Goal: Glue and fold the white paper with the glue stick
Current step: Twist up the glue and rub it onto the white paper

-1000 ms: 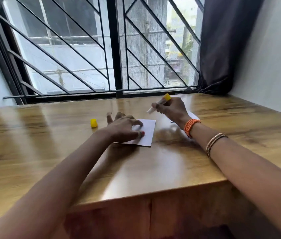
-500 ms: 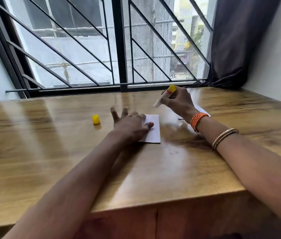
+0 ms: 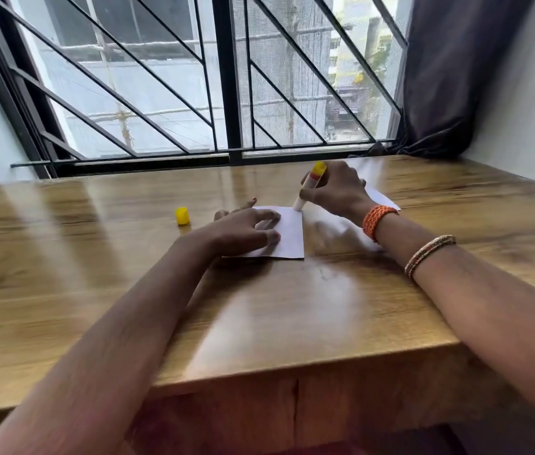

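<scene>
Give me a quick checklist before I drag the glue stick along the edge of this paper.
1. Cap off: ok, the yellow cap stands apart on the table.
2. White paper pinned: ok, left hand lies flat on it.
3. Glue stick gripped: ok, in the right hand.
4. Tip on paper: ok, at the far right corner.
5. Glue actually transferring: cannot tell.

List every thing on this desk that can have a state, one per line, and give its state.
Left hand: flat, pressing the paper.
Right hand: gripping the glue stick.
White folded paper: lying flat, pinned.
Yellow-ended white glue stick: uncapped, tilted, tip on the paper's far corner.
Small yellow cap: off, standing apart.
Second white sheet: partly hidden behind the right hand.
</scene>
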